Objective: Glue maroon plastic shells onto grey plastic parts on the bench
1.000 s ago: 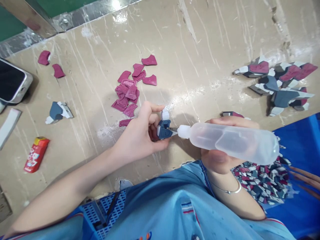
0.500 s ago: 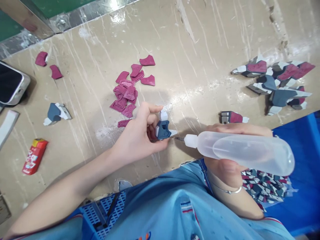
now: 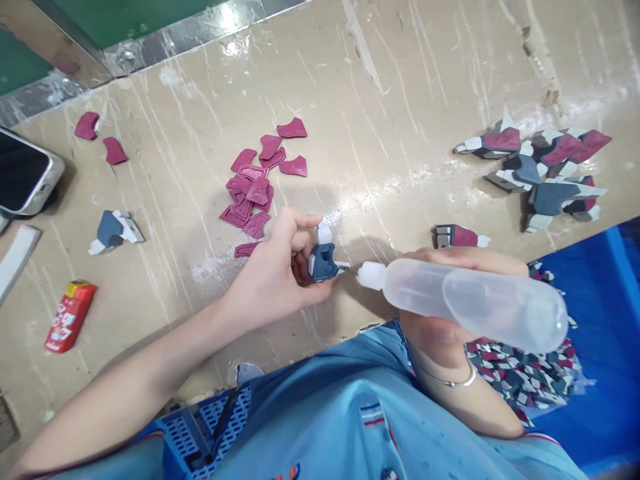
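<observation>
Between the thumb and fingers of my left hand [image 3: 283, 270] is a small dark blue and white part [image 3: 323, 261], its recessed face turned up. My right hand [image 3: 450, 327] grips a translucent squeeze bottle [image 3: 465, 300] lying sideways, its white cap and thin needle tip pointing left at the part's right edge. Whether the tip touches the part is hard to tell. Just beyond my left hand lies a loose pile of maroon pieces [image 3: 257, 191]. A maroon and grey assembled part [image 3: 463, 236] rests behind the bottle.
Assembled parts [image 3: 553, 199] cluster at the right. A blue bin [image 3: 600, 333] with many parts stands at the lower right. At the left are a phone [image 3: 25, 173], a red lighter-like item [image 3: 70, 317], a blue-white part [image 3: 116, 231] and two maroon pieces [image 3: 115, 151].
The bottle and my right hand have shifted a little left. The held part has moved slightly within the view, and the needle now sits closer against its right side.
</observation>
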Available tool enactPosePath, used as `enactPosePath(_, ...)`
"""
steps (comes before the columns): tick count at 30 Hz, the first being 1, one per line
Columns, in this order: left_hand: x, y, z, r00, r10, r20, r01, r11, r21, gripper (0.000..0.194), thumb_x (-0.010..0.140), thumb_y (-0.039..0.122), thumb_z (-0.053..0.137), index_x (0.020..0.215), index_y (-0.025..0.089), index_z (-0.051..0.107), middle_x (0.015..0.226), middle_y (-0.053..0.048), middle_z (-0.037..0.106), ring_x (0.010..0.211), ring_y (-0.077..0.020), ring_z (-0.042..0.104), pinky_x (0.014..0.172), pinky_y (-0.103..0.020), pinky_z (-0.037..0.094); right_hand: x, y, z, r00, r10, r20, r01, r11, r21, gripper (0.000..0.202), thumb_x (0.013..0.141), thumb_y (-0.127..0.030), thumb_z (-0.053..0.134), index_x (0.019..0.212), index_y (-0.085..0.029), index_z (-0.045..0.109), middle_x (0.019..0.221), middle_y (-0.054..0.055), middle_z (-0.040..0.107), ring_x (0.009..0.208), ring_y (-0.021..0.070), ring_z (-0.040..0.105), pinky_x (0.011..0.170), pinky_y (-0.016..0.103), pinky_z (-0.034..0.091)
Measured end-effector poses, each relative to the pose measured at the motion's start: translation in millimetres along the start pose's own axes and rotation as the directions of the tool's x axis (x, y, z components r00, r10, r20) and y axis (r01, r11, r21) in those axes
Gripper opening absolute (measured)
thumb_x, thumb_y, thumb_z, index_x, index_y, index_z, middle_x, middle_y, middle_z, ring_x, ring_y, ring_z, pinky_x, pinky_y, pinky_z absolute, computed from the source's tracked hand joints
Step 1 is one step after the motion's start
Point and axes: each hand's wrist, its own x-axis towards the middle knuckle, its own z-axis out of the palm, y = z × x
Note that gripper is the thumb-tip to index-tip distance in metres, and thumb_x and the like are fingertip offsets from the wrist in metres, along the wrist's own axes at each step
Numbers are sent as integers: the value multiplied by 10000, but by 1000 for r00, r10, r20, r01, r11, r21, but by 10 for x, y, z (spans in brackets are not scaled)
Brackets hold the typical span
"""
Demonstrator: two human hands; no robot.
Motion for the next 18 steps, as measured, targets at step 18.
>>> enactPosePath(18, -1, 8, -14, 1000, -12, 23, 11, 1000, 17, 510, 813, 160, 781, 1155, 272, 420, 696, 137, 563, 567, -102, 591, 539, -211, 447, 200, -89, 177, 973, -108, -205, 114, 993, 15, 397, 1029, -654, 625, 1283, -370, 737, 1031, 48, 692, 822, 276, 708, 692, 474, 594)
